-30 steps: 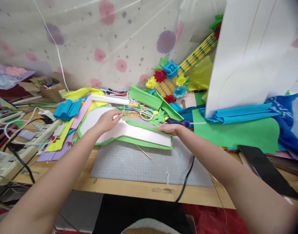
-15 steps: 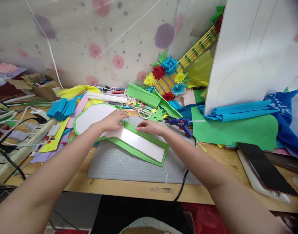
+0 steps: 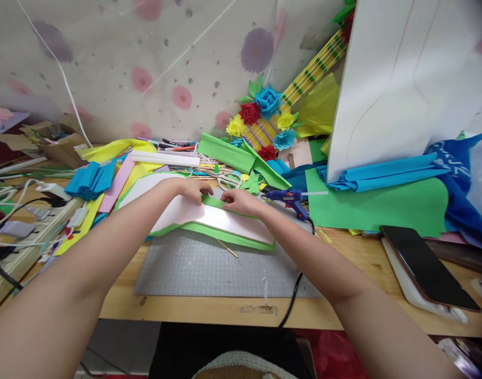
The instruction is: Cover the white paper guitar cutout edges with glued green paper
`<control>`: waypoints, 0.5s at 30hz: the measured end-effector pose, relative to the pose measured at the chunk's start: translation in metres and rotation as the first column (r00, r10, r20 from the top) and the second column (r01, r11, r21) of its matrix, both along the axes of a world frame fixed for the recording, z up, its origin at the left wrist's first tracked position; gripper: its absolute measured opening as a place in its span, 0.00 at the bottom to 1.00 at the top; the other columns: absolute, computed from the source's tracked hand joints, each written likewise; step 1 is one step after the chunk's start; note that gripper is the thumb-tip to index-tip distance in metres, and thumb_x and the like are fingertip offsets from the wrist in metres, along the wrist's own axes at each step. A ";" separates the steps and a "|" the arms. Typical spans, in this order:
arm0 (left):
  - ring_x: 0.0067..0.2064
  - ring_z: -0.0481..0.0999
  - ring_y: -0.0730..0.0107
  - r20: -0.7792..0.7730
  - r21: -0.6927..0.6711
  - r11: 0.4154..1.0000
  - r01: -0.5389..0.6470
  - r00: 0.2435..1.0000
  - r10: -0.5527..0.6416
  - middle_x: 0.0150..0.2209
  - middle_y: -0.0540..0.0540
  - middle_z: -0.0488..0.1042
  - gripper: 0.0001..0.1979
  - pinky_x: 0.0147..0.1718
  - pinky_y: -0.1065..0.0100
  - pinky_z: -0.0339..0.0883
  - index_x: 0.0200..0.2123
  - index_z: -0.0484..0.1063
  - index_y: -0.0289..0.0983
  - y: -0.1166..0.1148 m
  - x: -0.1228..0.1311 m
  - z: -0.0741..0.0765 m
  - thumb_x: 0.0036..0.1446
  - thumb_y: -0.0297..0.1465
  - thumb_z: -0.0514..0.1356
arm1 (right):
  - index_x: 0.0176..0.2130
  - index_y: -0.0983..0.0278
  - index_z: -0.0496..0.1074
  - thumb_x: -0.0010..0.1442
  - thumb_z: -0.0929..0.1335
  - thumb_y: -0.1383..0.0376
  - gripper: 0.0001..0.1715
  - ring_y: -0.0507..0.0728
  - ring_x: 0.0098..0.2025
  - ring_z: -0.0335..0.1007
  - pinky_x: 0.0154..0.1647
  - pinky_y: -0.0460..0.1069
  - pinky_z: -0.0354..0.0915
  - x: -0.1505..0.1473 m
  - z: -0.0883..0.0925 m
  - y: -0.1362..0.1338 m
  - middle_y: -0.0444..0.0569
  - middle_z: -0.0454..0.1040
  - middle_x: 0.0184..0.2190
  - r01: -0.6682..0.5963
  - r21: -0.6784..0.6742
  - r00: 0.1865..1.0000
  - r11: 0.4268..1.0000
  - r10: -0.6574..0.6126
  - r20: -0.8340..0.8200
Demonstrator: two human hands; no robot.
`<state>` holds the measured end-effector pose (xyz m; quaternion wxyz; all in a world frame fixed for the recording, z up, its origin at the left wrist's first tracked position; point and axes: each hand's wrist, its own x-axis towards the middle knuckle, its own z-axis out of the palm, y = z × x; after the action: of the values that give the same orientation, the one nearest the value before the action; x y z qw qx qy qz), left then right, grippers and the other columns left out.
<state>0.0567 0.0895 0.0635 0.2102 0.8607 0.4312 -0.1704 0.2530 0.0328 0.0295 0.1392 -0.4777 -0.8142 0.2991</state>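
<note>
A white guitar-shaped cutout (image 3: pixel 221 220) lies on green paper (image 3: pixel 229 239) over a grey cutting mat (image 3: pixel 209 268). My left hand (image 3: pixel 191 190) and my right hand (image 3: pixel 239 201) meet at the far edge of the cutout's neck, fingers curled and pinching the green border there. A thin wooden stick (image 3: pixel 228 248) lies on the mat just in front of the cutout.
A blue glue gun (image 3: pixel 290 199) lies right of my right hand, its cord running off the table's front edge. Scissors (image 3: pixel 229 181), coloured paper, a paper guitar with flowers (image 3: pixel 272 118), a white board (image 3: pixel 407 79), a phone (image 3: pixel 426 266) and a power strip (image 3: pixel 23 231) surround the mat.
The cutout's neck swung back towards me and then away again. My right hand slid left along the far edge from the neck's tip until it met my left hand.
</note>
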 end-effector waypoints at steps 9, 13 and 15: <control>0.39 0.72 0.61 -0.059 -0.106 0.994 -0.031 0.998 0.025 0.34 0.49 0.77 0.15 0.37 0.68 0.64 0.32 0.76 0.41 0.014 0.023 0.002 0.36 0.35 0.59 | 0.37 0.64 0.73 0.53 0.67 0.68 0.08 0.52 0.33 0.68 0.31 0.45 0.57 0.019 -0.002 0.007 0.46 0.76 0.33 -0.009 0.029 0.996 1.000 0.007 0.088; 0.37 0.72 0.65 0.011 -0.093 0.995 -0.023 1.000 0.024 0.34 0.50 0.76 0.14 0.35 0.71 0.62 0.33 0.74 0.40 0.010 0.016 -0.001 0.40 0.35 0.58 | 0.37 0.63 0.73 0.54 0.67 0.67 0.09 0.52 0.34 0.69 0.33 0.45 0.59 0.035 -0.002 0.001 0.46 0.76 0.32 0.072 0.074 0.997 0.995 -0.074 0.027; 0.37 0.72 0.67 0.051 -0.070 0.997 -0.028 0.998 0.032 0.35 0.50 0.77 0.15 0.35 0.72 0.62 0.35 0.74 0.39 0.005 0.012 -0.002 0.41 0.35 0.58 | 0.37 0.64 0.73 0.54 0.66 0.66 0.09 0.52 0.34 0.69 0.35 0.46 0.61 0.050 -0.002 -0.006 0.47 0.76 0.32 0.127 0.096 0.992 0.987 -0.125 -0.025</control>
<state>0.0691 0.0948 0.0615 0.2536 0.8505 0.4322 -0.1598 0.3029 0.0271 0.0279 0.1884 -0.5181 -0.7946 0.2542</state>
